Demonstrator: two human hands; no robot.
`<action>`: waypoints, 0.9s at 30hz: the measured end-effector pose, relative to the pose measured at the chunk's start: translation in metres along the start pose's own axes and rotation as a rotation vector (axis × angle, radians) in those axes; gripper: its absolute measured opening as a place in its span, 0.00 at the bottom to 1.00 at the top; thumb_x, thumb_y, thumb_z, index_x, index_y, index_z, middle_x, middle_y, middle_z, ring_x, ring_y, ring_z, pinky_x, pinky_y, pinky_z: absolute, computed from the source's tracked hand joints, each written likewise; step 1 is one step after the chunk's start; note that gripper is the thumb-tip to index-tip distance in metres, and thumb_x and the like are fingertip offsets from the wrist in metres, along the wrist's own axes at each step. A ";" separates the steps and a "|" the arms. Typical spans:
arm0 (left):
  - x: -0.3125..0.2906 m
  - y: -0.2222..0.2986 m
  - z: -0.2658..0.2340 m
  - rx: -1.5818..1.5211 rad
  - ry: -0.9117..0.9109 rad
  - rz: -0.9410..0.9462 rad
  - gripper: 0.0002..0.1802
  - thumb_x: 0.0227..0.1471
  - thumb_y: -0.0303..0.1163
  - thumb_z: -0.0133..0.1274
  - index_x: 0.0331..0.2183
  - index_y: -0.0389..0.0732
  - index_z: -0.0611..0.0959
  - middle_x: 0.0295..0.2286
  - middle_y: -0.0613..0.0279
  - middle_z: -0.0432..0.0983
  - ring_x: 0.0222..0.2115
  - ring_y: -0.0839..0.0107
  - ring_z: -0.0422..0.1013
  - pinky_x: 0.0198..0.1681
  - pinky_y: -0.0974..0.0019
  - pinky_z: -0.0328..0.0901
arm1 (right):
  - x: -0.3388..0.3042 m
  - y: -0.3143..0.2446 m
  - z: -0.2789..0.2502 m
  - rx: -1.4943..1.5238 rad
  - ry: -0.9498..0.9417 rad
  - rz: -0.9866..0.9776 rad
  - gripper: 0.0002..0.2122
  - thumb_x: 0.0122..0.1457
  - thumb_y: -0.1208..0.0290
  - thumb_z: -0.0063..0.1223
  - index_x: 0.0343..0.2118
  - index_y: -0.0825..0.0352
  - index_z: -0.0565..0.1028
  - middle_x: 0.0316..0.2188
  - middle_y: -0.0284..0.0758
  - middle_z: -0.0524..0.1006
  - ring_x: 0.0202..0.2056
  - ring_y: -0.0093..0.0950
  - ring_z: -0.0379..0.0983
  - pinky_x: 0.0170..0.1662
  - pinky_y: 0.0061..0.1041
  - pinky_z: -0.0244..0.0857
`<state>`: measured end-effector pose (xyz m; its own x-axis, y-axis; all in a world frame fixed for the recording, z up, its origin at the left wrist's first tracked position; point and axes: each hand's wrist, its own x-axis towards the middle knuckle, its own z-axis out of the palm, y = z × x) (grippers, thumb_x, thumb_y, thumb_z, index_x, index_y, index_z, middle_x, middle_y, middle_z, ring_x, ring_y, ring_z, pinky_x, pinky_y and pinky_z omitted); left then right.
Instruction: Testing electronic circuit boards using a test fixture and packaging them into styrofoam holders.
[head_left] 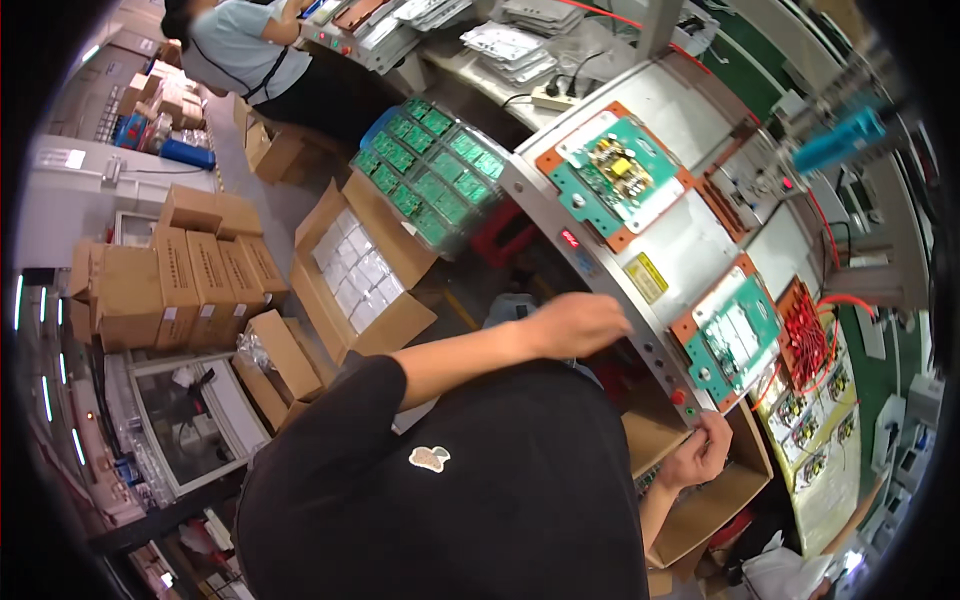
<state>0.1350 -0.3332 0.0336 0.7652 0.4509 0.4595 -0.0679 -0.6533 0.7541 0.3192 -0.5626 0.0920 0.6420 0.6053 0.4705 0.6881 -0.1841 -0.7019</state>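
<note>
My left hand [585, 325] is held with curled, slightly blurred fingers beside the front panel of a white bench machine [690, 235]. What its fingers hold, if anything, is hidden. My right hand [700, 452] is loosely closed at the machine's near right corner, its fingertips by a green button [690, 411] and a red knob [679, 397]. Nothing shows in its grip. On the machine's top, one orange-brown fixture carries a green plate with a populated circuit board [620, 168]. A second fixture, closer to my right hand, carries a green plate [740, 332] with whitish pieces in its middle.
Left of the machine stand a stack of green circuit boards [435, 170] and an open carton of white packets [360, 270]. An open carton [720, 510] sits below my right hand. Red parts fill a tray [800, 335] to the right. A co-worker [250, 50] stands at the far left.
</note>
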 end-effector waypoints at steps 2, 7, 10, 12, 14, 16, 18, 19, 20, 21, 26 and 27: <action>-0.048 -0.030 -0.040 0.070 0.179 -0.399 0.06 0.53 0.28 0.57 0.36 0.41 0.84 0.33 0.54 0.78 0.34 0.54 0.75 0.38 0.57 0.71 | 0.006 -0.029 0.011 0.203 -0.118 0.067 0.12 0.53 0.93 0.40 0.33 0.75 0.76 0.35 0.41 0.76 0.29 0.24 0.70 0.35 0.20 0.65; -0.194 -0.167 -0.087 0.649 0.496 -0.867 0.21 0.48 0.25 0.56 0.46 0.33 0.75 0.45 0.40 0.72 0.47 0.43 0.68 0.51 0.50 0.65 | 0.023 -0.068 0.035 0.273 -0.396 0.135 0.13 0.51 0.95 0.40 0.31 0.75 0.76 0.35 0.43 0.77 0.25 0.22 0.70 0.29 0.17 0.65; -0.233 -0.199 -0.117 0.769 0.448 -1.109 0.32 0.45 0.29 0.62 0.52 0.32 0.71 0.52 0.42 0.67 0.53 0.44 0.64 0.57 0.49 0.61 | 0.035 -0.100 0.056 0.258 -0.613 0.137 0.12 0.51 0.95 0.41 0.30 0.75 0.77 0.35 0.43 0.77 0.25 0.23 0.71 0.29 0.17 0.66; -0.239 -0.196 -0.122 1.065 0.257 -1.228 0.38 0.43 0.31 0.63 0.56 0.34 0.68 0.55 0.44 0.65 0.56 0.47 0.62 0.61 0.50 0.57 | 0.035 -0.116 0.062 0.231 -0.676 0.185 0.13 0.50 0.95 0.42 0.30 0.75 0.78 0.35 0.43 0.77 0.26 0.24 0.72 0.29 0.18 0.67; -0.233 -0.192 -0.128 0.992 0.138 -1.279 0.41 0.43 0.32 0.64 0.58 0.35 0.66 0.58 0.44 0.62 0.58 0.49 0.61 0.63 0.50 0.54 | 0.042 -0.129 0.063 0.178 -0.828 0.121 0.13 0.49 0.96 0.42 0.30 0.75 0.78 0.35 0.43 0.78 0.26 0.24 0.74 0.28 0.18 0.67; -0.240 -0.196 -0.138 0.845 0.066 -1.221 0.42 0.44 0.31 0.63 0.59 0.36 0.66 0.60 0.42 0.59 0.59 0.48 0.59 0.63 0.52 0.54 | 0.045 -0.139 0.069 0.149 -0.853 0.129 0.13 0.48 0.96 0.42 0.30 0.75 0.78 0.35 0.43 0.79 0.27 0.25 0.75 0.29 0.18 0.67; -0.252 -0.192 -0.154 0.929 0.086 -1.074 0.36 0.48 0.30 0.60 0.58 0.34 0.68 0.56 0.41 0.65 0.51 0.45 0.68 0.56 0.54 0.63 | 0.047 -0.154 0.082 0.151 -0.812 0.199 0.11 0.46 0.93 0.49 0.28 0.72 0.79 0.31 0.40 0.80 0.26 0.27 0.77 0.29 0.21 0.70; -0.244 -0.187 -0.163 0.608 0.160 -1.227 0.32 0.49 0.30 0.57 0.56 0.33 0.70 0.51 0.41 0.70 0.45 0.45 0.72 0.51 0.55 0.67 | 0.047 -0.155 0.086 0.152 -0.811 0.199 0.11 0.47 0.93 0.49 0.29 0.72 0.79 0.31 0.40 0.80 0.26 0.27 0.77 0.29 0.21 0.70; -0.246 -0.175 -0.170 0.283 0.231 -1.371 0.29 0.50 0.29 0.55 0.55 0.33 0.72 0.47 0.42 0.74 0.39 0.46 0.76 0.45 0.57 0.71 | 0.048 -0.156 0.086 0.147 -0.807 0.206 0.11 0.47 0.93 0.49 0.29 0.72 0.79 0.31 0.40 0.80 0.26 0.27 0.77 0.29 0.21 0.70; -0.259 -0.174 -0.174 0.209 0.358 -1.382 0.23 0.55 0.29 0.49 0.52 0.29 0.73 0.41 0.46 0.79 0.33 0.50 0.79 0.39 0.59 0.75 | 0.049 -0.157 0.089 0.191 -0.826 0.188 0.13 0.47 0.94 0.46 0.31 0.73 0.79 0.33 0.41 0.79 0.27 0.26 0.76 0.30 0.21 0.70; -0.149 -0.085 -0.197 -0.914 0.783 -1.175 0.19 0.60 0.27 0.42 0.49 0.27 0.75 0.44 0.48 0.78 0.42 0.51 0.77 0.46 0.50 0.74 | 0.052 -0.171 0.122 0.126 -0.672 -0.029 0.10 0.50 0.87 0.60 0.36 0.71 0.80 0.38 0.39 0.78 0.35 0.26 0.76 0.33 0.21 0.70; -0.123 -0.060 -0.195 -0.977 0.694 -1.109 0.18 0.60 0.27 0.42 0.49 0.27 0.75 0.45 0.48 0.77 0.43 0.51 0.77 0.47 0.49 0.74 | 0.048 -0.174 0.123 0.149 -0.674 0.079 0.12 0.50 0.86 0.62 0.38 0.70 0.80 0.41 0.38 0.78 0.35 0.28 0.76 0.36 0.22 0.71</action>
<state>-0.0800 -0.2310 0.0227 0.3128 0.7580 -0.5723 -0.2751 0.6490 0.7093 0.1887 -0.4062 0.1707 0.3046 0.9524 0.0142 0.5635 -0.1682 -0.8088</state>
